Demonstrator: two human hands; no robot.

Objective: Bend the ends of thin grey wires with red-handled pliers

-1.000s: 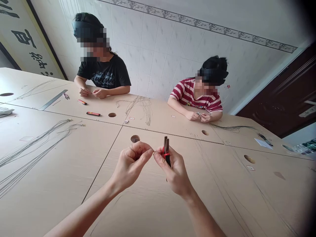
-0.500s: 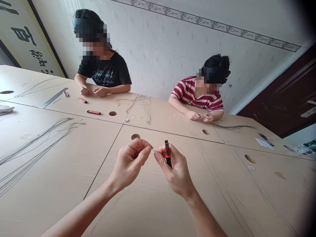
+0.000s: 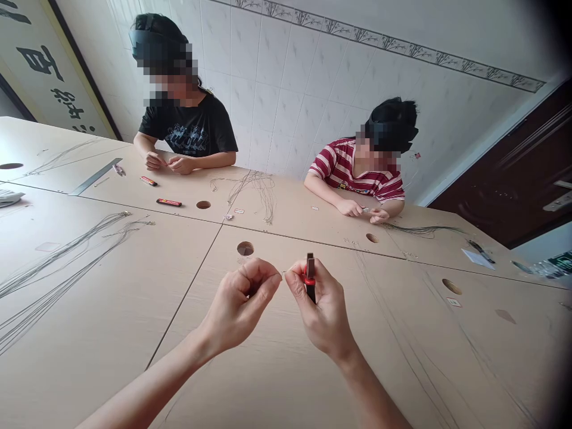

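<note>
Above the middle of the table, my left hand (image 3: 243, 301) is closed, thumb and index finger pinched on the end of a thin cord (image 3: 283, 273). Just right of it, my right hand (image 3: 322, 307) is closed around a small tool with red and black handles (image 3: 310, 279), its metal end pointing up. The right thumb and fingertip also meet at the cord. The two sets of fingertips nearly touch, and only a tiny bit of cord shows between them.
Bundles of thin cords lie on the left (image 3: 67, 256) and far middle (image 3: 263, 187) of the table (image 3: 187, 369). Two red-and-black markers (image 3: 168, 202) and a ruler (image 3: 96, 176) lie at the far left. Two people (image 3: 196, 128) (image 3: 357, 170) sit opposite.
Both hands have shifted slightly right, and the fingertips have come closer together. Less of the cord shows between them.
</note>
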